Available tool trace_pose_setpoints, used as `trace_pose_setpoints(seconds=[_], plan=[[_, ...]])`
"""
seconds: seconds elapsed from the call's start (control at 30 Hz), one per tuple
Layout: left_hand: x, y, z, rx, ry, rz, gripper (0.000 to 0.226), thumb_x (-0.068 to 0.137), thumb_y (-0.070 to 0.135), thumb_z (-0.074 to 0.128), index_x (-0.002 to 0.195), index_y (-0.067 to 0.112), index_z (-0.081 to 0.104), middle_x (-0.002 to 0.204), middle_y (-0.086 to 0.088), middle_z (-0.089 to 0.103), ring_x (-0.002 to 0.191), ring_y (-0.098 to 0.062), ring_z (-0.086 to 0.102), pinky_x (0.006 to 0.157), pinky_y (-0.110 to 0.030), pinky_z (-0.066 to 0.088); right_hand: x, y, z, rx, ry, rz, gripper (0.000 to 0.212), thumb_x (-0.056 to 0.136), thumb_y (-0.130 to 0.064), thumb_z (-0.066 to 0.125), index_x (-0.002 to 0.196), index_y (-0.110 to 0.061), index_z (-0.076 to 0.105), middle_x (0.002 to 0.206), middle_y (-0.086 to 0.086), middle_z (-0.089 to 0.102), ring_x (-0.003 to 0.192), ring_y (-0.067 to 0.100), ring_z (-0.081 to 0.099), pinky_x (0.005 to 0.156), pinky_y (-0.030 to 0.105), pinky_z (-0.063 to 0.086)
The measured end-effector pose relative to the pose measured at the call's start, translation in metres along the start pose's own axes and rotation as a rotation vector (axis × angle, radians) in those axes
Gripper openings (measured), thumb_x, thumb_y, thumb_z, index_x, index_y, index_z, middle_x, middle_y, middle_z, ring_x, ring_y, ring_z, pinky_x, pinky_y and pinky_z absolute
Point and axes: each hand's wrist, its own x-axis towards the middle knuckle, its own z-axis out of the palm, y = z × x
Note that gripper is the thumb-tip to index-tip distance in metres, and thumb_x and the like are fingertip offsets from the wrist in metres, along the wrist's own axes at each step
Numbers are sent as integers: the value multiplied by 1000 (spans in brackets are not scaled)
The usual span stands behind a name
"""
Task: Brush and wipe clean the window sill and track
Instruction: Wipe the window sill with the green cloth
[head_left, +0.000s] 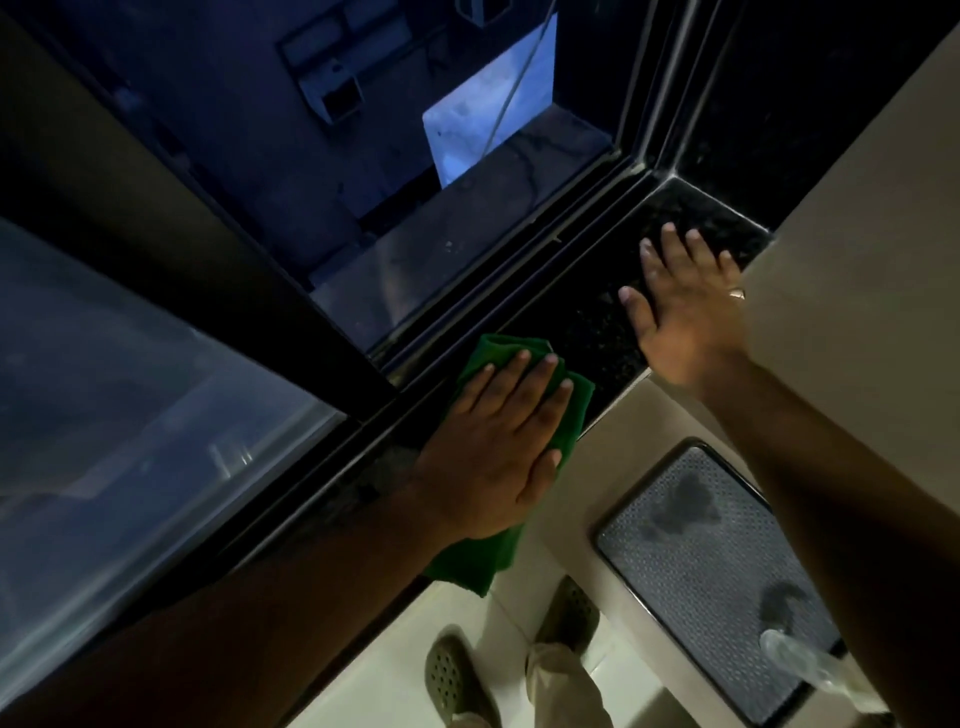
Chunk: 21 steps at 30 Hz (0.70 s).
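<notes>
1. Window sill (587, 322): a dark speckled stone ledge, running diagonally from lower left to the far corner at upper right. The track (498, 291) is lying just beyond it, as parallel dark channels against the sliding frame.
2. Green cloth (524, 410): lying folded on the sill, its near end hanging off the inner edge toward the floor.
3. Left hand (498, 452) is pressing flat on the cloth, fingers extended and close together, tips reaching toward the track. It is pinning the cloth rather than gripping it.
4. Right hand (685, 306) is resting palm-down on the bare sill further along near the corner, fingers fanned wide, holding nothing; likely bracing.
5. Beyond the track the window is standing open over a dark drop, with a pale lit patch (488, 119) far below.
6. No brush in sight. Judging by this, the wiping stage is under way.
7. Risks: the cloth, only pinned, could slide over the track and fall outside if pushed too far. The overhanging end could drag it off the inner edge. A flat palm may skim over grit sitting in the channels.
8. Below: a wet-marked mat (711, 566) on the floor, which could be slippery underfoot.
</notes>
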Motion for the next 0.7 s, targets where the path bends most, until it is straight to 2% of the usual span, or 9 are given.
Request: trace_pose_setpoints(seconds=[0.1,0.2,0.27,0.33,0.4,0.43,0.5,0.6,0.7], plan=[[37,5,-4,1,14,2,63,96,44,26,153,16,20,163,-11,18,150,-31,14,121,-51,16,-3,-3,-2,95,18,21,65,96,-53,21,149,-16,23,162,12,8,149,29,3,120,48,2],[62,12,-13,5,9,25,66,98,44,29,154,14,14,164,-11,12,151,-29,8,121,-52,14,-27,-22,-16,593,243,320,63,98,-48,35,148,-11,26,161,19,5,149,30,3,117,34,1],[51,13,-18,-29,45,-14,70,98,49,32,154,10,16,163,-14,15,151,-30,13,120,-50,20,-58,-50,-17,991,329,681,67,95,-53,38,147,-11,28,159,18,18,147,30,17,114,32,11],[24,9,-22,-86,129,-194,67,97,49,37,149,8,30,155,-18,34,141,-34,34,109,-47,36,-93,-89,-17,1247,192,871,72,88,-60,47,143,-13,37,147,16,43,132,31,44,110,40,34],[2,4,-24,-154,149,-446,53,95,46,44,132,9,51,135,-17,53,118,-36,50,93,-43,45,-114,-120,-19,1303,41,840,64,80,-58,62,126,-15,55,122,12,66,103,26,65,88,37,54],[-3,3,-26,-222,127,-540,46,94,44,49,121,9,57,125,-17,57,111,-35,53,89,-42,46,-118,-127,-20,1270,30,822,56,78,-54,67,116,-14,61,110,10,70,93,24,68,79,33,56],[0,5,-35,-433,78,-658,36,91,38,58,109,7,61,116,-19,63,106,-37,59,87,-43,51,-115,-125,-23,1178,14,864,46,77,-45,72,104,-9,64,100,11,72,88,28,67,77,35,56],[15,14,-53,-775,38,-714,25,87,23,66,99,1,67,106,-22,70,99,-36,67,82,-42,54,-119,-108,-31,1280,-77,912,29,77,-30,76,88,-5,68,92,16,73,79,29,69,73,36,57],[20,32,-61,-994,56,-684,17,85,13,64,91,-1,70,97,-23,72,91,-34,68,81,-43,56,-147,-93,-36,1516,-43,909,16,81,-15,73,69,-6,66,81,20,73,70,30,67,68,38,59]])
